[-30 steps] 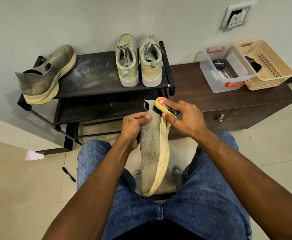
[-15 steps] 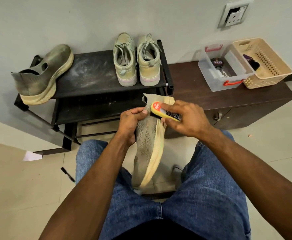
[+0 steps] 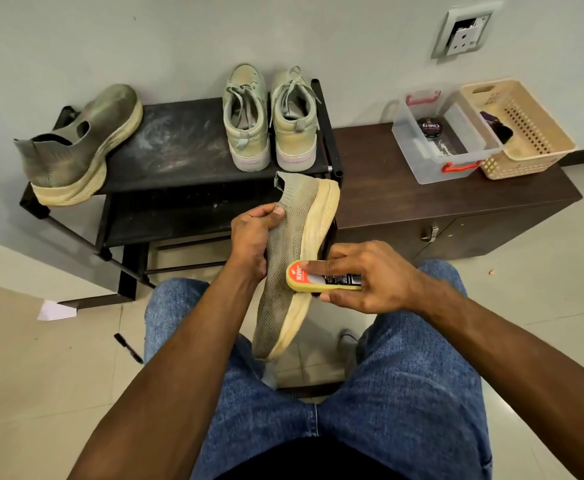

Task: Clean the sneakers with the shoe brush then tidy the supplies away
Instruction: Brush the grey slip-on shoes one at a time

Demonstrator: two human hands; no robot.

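we steady the sneaker [image 3: 294, 258] above our lap, left hand [image 3: 252, 240] pinching its soft knit collar, right hand [image 3: 370, 277] clasping the brush [image 3: 318, 281] against the stiffer sole; light, floppy, we judge.

Even, soft indoor light fills the view, with faint shadows under the rack [image 3: 193, 150] and cabinet [image 3: 422, 202]. Focus is sharp throughout (no glare anywhere). Wide-angle bending curves the wall [image 3: 283, 29] and floor [image 3: 23, 375] edges.

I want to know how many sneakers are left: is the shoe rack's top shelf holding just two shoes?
No. The shoe rack carries three: a laced pair and one slip-on sneaker.
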